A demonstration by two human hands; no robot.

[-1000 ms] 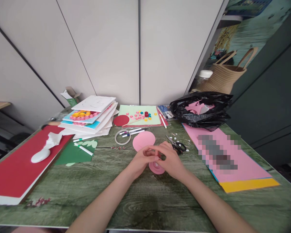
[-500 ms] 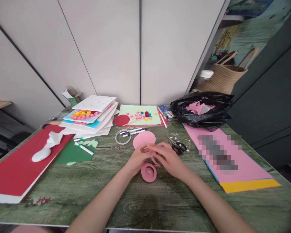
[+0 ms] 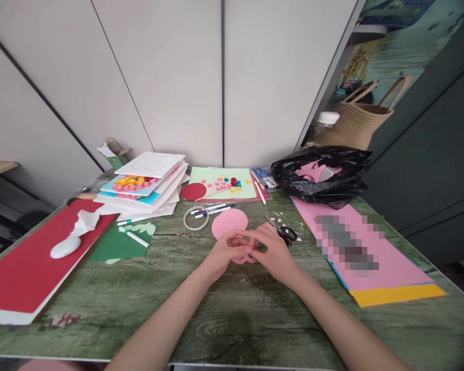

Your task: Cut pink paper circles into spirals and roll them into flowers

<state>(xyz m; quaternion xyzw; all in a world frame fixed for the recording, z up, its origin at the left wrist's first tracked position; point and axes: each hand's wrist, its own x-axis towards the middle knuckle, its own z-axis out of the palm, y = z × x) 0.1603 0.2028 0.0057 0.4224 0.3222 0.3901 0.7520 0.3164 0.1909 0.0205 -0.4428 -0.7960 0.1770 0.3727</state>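
My left hand (image 3: 229, 251) and my right hand (image 3: 271, 252) meet above the middle of the table, fingertips close together. Between them they pinch a curled pink paper strip (image 3: 243, 259), whose lower loops show below the fingers; the rest of it is covered by my hands. Just beyond my left hand lies a pink paper circle (image 3: 229, 221), partly hidden by the fingers. Black-handled scissors (image 3: 288, 233) rest to the right of my right hand among small white scraps.
A tape roll (image 3: 196, 218) and several markers lie behind the hands. A stack of boards (image 3: 150, 180) and green paper (image 3: 119, 245) are at left. Rear right holds a black plastic bag (image 3: 320, 190) with pink scraps, near pink sheets (image 3: 390, 257). Colored bits lie on a pale green sheet (image 3: 201, 175).
The coiled end of the pink strip, which hung below my hands, has drawn up close under the fingers. Both hands have shifted slightly, with the fingers bent around it.
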